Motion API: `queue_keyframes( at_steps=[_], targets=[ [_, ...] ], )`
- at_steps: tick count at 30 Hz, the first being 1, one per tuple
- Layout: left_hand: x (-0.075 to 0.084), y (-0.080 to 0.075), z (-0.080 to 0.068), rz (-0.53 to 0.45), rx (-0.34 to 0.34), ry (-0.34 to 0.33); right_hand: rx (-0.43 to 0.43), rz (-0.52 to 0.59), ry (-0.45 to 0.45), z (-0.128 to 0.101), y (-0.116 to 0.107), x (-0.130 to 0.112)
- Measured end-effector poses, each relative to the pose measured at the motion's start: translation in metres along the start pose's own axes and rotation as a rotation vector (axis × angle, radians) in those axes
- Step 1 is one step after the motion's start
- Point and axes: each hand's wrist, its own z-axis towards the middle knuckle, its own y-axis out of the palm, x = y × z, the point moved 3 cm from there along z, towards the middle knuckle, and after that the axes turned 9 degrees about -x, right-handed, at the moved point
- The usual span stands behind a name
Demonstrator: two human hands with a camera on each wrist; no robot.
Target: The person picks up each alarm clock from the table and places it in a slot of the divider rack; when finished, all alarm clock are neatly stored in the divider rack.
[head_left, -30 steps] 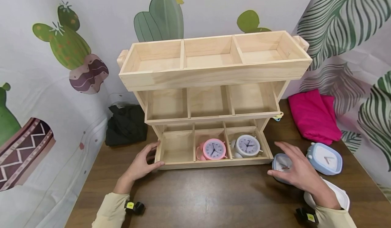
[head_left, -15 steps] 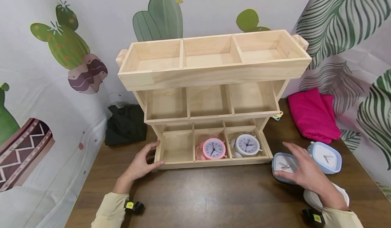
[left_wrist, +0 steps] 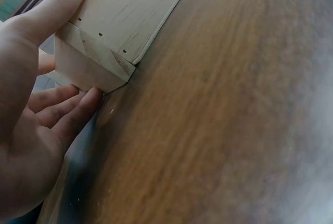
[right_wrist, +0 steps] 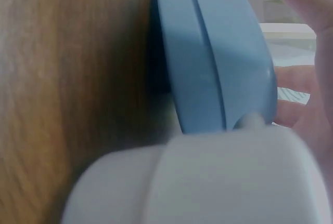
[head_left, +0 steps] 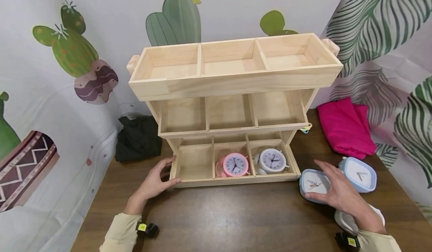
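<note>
My left hand (head_left: 152, 183) grips the lower left front corner of a three-tier wooden shelf (head_left: 236, 82), thumb on the front board and fingers along the side. In the left wrist view, the thumb and fingertips touch the corner. My right hand (head_left: 342, 192), fingers spread, hovers over a pale blue alarm clock (head_left: 309, 180) lying face up right of the shelf. In the right wrist view, that blue clock (right_wrist: 218, 52) sits behind a white clock (right_wrist: 234, 182). A pink alarm clock (head_left: 236, 165) occupies the bottom middle compartment, a white alarm clock (head_left: 273, 161) the bottom right one.
A second blue clock (head_left: 362, 176) lies beyond my right hand. Beneath my right wrist is a white clock (head_left: 345, 222), partly hidden. Dark cloth (head_left: 138, 139) lies left of the shelf, pink cloth (head_left: 345, 128) right of it. Patterned curtains hang behind the brown table (head_left: 222, 218).
My right hand has shifted slightly right, away from the shelf, uncovering more of the near blue clock's face. My left hand stays at the shelf corner.
</note>
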Motion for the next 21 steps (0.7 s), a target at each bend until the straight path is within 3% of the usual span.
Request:
queue_keyframes(
  at_steps=[12, 21],
  targets=[
    [-0.0003, 0.0002, 0.0002, -0.005, 0.019, 0.022, -0.012, -0.024, 0.008, -0.0018, 0.0034, 0.0051],
    [0.0003, -0.0008, 0.0002, -0.005, 0.003, -0.01, -0.048, -0.071, 0.041, -0.001, 0.0051, 0.0057]
  ],
)
